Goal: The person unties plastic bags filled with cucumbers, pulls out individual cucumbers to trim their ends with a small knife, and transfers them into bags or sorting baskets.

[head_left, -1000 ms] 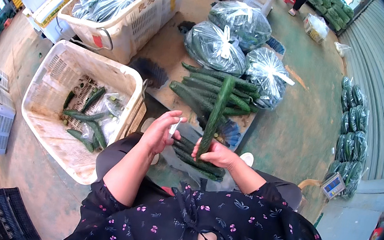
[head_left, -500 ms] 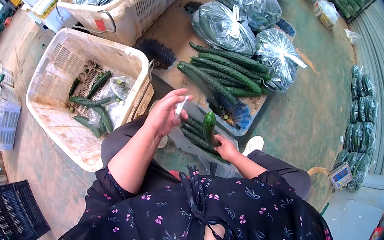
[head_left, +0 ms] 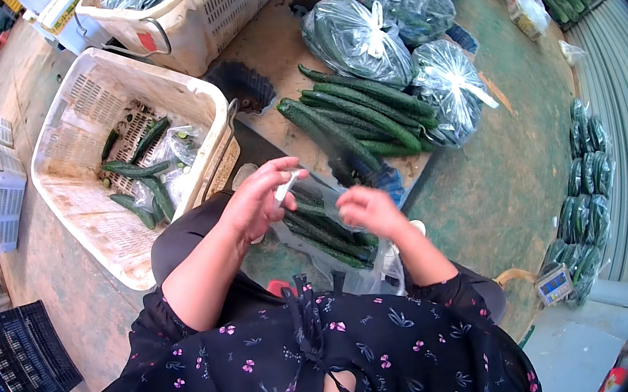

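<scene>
A clear plastic bag (head_left: 303, 252) with several dark green cucumbers (head_left: 336, 240) lying in it rests between my knees. My left hand (head_left: 256, 198) is raised at the bag's near-left side, its fingers closed on a whitish bunched edge that seems to belong to the bag. Above the bag's right part hovers my right hand (head_left: 372, 210), slightly blurred, fingers loosely bent and no cucumber in them. Just beyond both hands, a row of long loose cucumbers (head_left: 365, 111) lies on a low board (head_left: 420, 177); the nearest ones are smeared.
Left of me stands a dirty white crate (head_left: 68, 164) with a few cucumbers and plastic scraps. Behind it is a fuller crate (head_left: 236, 7). Tied bags of cucumbers (head_left: 362, 40) sit at the board's far end. A scale display (head_left: 554, 285) and packed bundles (head_left: 589, 185) are at right.
The cucumber that my right hand held upright is out of that hand, which has risen and moved slightly away from me. My left hand stays at the bag.
</scene>
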Motion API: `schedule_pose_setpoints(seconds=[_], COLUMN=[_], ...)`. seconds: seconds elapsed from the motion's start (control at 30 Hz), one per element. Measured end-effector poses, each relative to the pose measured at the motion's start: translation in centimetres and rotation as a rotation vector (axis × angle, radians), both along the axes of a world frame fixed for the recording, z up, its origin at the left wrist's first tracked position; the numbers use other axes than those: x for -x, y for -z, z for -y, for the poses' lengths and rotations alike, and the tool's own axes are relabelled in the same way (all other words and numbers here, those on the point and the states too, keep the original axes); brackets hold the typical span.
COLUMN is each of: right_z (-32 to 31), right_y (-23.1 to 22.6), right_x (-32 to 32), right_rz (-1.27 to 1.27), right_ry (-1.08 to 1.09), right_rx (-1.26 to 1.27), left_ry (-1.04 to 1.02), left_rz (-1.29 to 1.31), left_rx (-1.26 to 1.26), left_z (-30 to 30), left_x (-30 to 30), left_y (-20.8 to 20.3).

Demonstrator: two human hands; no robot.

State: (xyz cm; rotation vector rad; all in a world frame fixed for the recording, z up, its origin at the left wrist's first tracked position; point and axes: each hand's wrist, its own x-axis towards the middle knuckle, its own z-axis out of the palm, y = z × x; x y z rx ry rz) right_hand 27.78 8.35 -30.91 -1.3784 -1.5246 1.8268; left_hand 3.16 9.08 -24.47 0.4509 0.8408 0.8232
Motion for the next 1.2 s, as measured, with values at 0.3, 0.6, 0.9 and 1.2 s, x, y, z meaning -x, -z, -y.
schedule_pose_setpoints(seconds=[0.3, 0.6, 0.9, 1.2], right_z=[-12.2, -15.1, -14.2, -8.9], right_y=[6.8, 9.5, 4.1, -4.1], right_x=[4.6, 8.9, 4.2, -3.5], right_rz=[1.143, 1.274, 0.6, -0.612], right_ry=[-0.05, -0.135, 0.043, -0.049], right_rx=[-0.683, -0.58, -0.658, 0.019], left_ry=[0.074, 0.095, 0.066, 0.014], left_rz=[-0.036, -0.046, -0.044, -0.018], left_rx=[-0.012, -0.001, -0.01, -0.007], left_z=[0.0, 0.0, 0.2, 0.0], left_x=[-1.0, -1.1, -0.9, -1.1], left_y=[-0.7, -1.6, -1.3, -0.3])
